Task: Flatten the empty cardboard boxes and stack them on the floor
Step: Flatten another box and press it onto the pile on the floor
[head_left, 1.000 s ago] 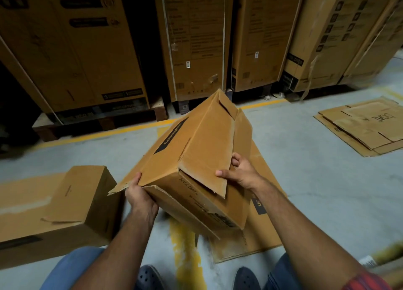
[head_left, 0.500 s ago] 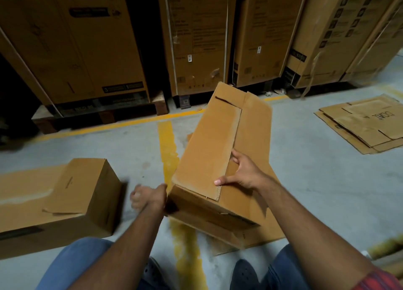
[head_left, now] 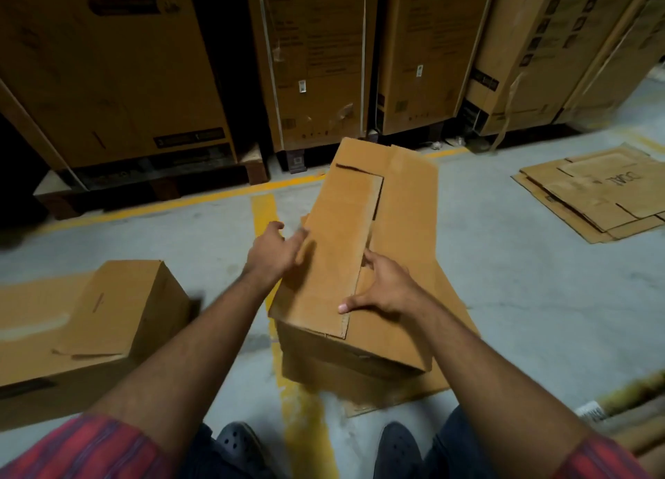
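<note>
A brown cardboard box [head_left: 403, 205], partly collapsed, lies in front of me on a flattened sheet of cardboard [head_left: 446, 381] on the floor. My right hand [head_left: 385, 288] presses on its top, fingers spread, thumb on the edge of the loose top flap. My left hand [head_left: 275, 246] is open at the box's left side, fingertips touching the flap's edge, slightly blurred. Another box [head_left: 118, 320], still in shape, stands at my left. A stack of flattened boxes [head_left: 593, 198] lies on the floor at the right.
Tall cartons [head_left: 316, 57] on wooden pallets [head_left: 144, 183] line the back. Yellow lines [head_left: 264, 208] mark the grey concrete floor. My two dark shoes [head_left: 237, 446] show at the bottom. More cardboard with a white label [head_left: 590, 412] lies at the lower right.
The box has come down from a tilted hold onto the floor sheet. My left hand let go of its near corner and moved up to its left side. My right hand stayed on top.
</note>
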Tool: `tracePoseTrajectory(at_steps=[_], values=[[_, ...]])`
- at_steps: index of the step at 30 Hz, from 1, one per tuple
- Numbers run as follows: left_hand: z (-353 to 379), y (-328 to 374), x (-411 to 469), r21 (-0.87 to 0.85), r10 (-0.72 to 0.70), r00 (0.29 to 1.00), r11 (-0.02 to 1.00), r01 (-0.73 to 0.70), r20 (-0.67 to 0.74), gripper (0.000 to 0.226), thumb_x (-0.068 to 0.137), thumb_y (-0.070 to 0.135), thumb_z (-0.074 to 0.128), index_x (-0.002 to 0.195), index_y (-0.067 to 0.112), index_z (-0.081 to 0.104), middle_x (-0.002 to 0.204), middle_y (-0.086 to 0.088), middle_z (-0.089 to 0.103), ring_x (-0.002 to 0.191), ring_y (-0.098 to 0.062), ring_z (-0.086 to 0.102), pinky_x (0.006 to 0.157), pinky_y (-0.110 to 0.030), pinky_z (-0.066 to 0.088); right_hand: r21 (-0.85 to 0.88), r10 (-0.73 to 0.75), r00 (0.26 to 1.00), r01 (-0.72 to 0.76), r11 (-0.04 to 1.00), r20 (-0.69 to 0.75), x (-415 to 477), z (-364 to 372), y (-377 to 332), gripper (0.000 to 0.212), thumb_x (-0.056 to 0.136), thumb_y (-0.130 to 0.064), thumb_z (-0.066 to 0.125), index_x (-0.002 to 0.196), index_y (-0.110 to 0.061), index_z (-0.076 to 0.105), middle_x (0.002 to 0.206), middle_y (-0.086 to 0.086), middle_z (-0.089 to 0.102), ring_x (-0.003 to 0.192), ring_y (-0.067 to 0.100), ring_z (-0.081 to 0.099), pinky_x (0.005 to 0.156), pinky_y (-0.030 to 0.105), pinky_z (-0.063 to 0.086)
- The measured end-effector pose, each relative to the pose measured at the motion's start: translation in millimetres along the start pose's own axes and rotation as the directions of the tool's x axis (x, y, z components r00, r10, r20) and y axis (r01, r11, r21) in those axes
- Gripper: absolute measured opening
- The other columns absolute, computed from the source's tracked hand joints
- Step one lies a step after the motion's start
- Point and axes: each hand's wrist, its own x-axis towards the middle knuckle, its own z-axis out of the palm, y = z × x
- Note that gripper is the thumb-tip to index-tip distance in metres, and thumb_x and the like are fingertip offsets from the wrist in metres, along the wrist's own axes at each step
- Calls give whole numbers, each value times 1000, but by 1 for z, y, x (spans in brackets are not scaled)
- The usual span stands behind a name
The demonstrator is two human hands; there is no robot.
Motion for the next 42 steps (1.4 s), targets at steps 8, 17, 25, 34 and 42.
tracePoseTrajectory(at_steps=[8, 17, 25, 34, 42], values=[[62, 24, 19, 381, -444, 876, 855, 351, 188, 172, 35, 90, 79, 161, 34, -24, 167, -28, 9, 150, -48, 25, 118, -53, 34, -385, -48, 995, 76, 920, 82, -8, 29, -13, 119, 45, -78, 90, 147, -31, 50, 145, -3, 56, 135, 26, 41, 108, 45, 39], [56, -18, 21, -3, -357, 930, 933, 359, 82, 100, 77, 79, 41, 165, 41, 12, 154, -21, 40, 136, -47, 38, 112, -55, 39, -433, -158, 982, 99, 896, -102, -20, 28, -50, 74, 61, -76, 85, 120, -37, 65, 104, -14, 56, 100, 9, 37, 95, 37, 39], [37, -33, 11, -520, -374, 861, 688, 506, 343, 29, 100, 27, 40, 107, 9, 61, 103, -19, 66, 91, -37, 63, 74, -48, 56, -758, -683, 640, 233, 610, -352, -12, 29, -40, 53, 89, -60, 71, 51, -24, 59, 45, -7, 50, 55, 14, 51, 81, 40, 42], [67, -80, 25, -662, -488, 865, 610, 436, 119, 41, 99, 26, 39, 127, 13, 66, 106, -15, 72, 88, -35, 69, 71, -41, 61, -750, -962, 239, 610, 256, -134, -47, 56, -44, 31, 82, -23, 70, 53, -20, 58, 49, -2, 56, 61, 19, 48, 79, 40, 42], [37, -81, 23, -643, -261, 964, 746, 173, -44, 39, 113, 27, 39, 147, 17, 55, 131, -9, 69, 113, -31, 67, 100, -49, 57, -785, -444, 859, 86, 614, -253, -48, 30, -53, 31, 96, -49, 64, 78, -25, 68, 65, -3, 63, 64, 20, 60, 75, 37, 50]])
